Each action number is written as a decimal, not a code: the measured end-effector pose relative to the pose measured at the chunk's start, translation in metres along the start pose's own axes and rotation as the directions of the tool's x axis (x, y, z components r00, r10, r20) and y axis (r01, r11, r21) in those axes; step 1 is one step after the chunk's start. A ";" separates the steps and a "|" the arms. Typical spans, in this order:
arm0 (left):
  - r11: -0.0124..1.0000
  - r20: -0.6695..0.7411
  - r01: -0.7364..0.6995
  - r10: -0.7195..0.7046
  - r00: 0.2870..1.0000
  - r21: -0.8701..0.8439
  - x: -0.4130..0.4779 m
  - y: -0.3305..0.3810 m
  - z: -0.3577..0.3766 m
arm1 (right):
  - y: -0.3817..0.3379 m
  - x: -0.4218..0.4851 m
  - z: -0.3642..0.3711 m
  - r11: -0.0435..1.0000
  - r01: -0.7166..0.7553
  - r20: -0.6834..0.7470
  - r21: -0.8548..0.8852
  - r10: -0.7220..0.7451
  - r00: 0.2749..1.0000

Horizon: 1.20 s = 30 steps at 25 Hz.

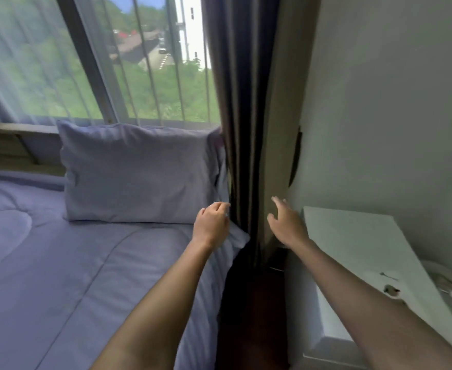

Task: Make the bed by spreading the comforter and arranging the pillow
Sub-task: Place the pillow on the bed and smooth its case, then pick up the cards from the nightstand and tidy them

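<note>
A pale lilac pillow (139, 173) stands upright against the window sill at the head of the bed. The matching lilac comforter (67, 263) lies spread flat over the mattress. My left hand (211, 225) hovers at the pillow's lower right corner, over the comforter's top corner; its fingers are curled, and I cannot tell if they pinch fabric. My right hand (286, 222) is in the air beside the dark curtain, fingers apart, holding nothing.
A dark curtain (242, 129) hangs right beside the bed's edge. A white bedside cabinet (353, 249) stands to the right against a grey-green wall. A barred window (144, 62) is behind the pillow. A narrow dark gap runs between bed and cabinet.
</note>
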<state>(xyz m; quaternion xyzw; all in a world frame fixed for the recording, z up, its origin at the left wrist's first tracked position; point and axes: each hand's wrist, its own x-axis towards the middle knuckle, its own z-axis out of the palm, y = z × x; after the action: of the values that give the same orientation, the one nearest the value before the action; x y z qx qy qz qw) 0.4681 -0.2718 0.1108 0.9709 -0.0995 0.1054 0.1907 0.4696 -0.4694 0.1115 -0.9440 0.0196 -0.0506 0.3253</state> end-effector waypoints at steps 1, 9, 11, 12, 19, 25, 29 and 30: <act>0.999 0.005 -0.045 0.045 0.999 -0.002 0.000 0.016 0.004 | 0.013 -0.006 -0.013 0.999 -0.024 -0.018 -0.024 0.024 1.000; 0.967 0.198 -0.255 0.253 0.947 -0.012 0.007 0.135 0.075 | 0.138 -0.042 -0.096 0.977 -0.201 -0.120 -0.071 0.192 0.974; 0.963 0.271 -0.269 0.264 0.926 -0.016 0.011 0.166 0.103 | 0.177 -0.046 -0.109 0.967 -0.247 -0.114 -0.063 0.239 0.964; 0.966 0.311 -0.258 0.255 0.916 -0.031 0.012 0.183 0.119 | 0.200 -0.047 -0.115 0.961 -0.271 -0.106 -0.057 0.264 0.959; 0.975 0.620 0.087 0.061 0.783 -0.206 -0.011 0.284 0.250 | 0.359 -0.036 -0.133 0.878 -0.472 0.030 -0.079 0.476 0.879; 0.869 0.744 0.432 -0.121 0.657 -0.240 -0.043 0.354 0.342 | 0.467 -0.055 -0.116 0.792 -0.570 0.249 -0.217 0.610 0.752; 0.752 0.740 0.622 -0.286 0.609 -0.220 -0.051 0.383 0.369 | 0.487 -0.059 -0.106 0.796 -0.567 0.295 -0.213 0.605 0.739; 0.733 0.734 0.643 -0.308 0.606 -0.223 -0.052 0.389 0.375 | 0.490 -0.061 -0.103 0.801 -0.564 0.309 -0.203 0.599 0.739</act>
<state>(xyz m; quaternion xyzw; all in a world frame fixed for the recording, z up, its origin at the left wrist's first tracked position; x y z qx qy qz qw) 0.3898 -0.7635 -0.1050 0.8562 0.0898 -0.3237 0.3925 0.3955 -0.9141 -0.1149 -0.8978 0.2561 0.2271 0.2771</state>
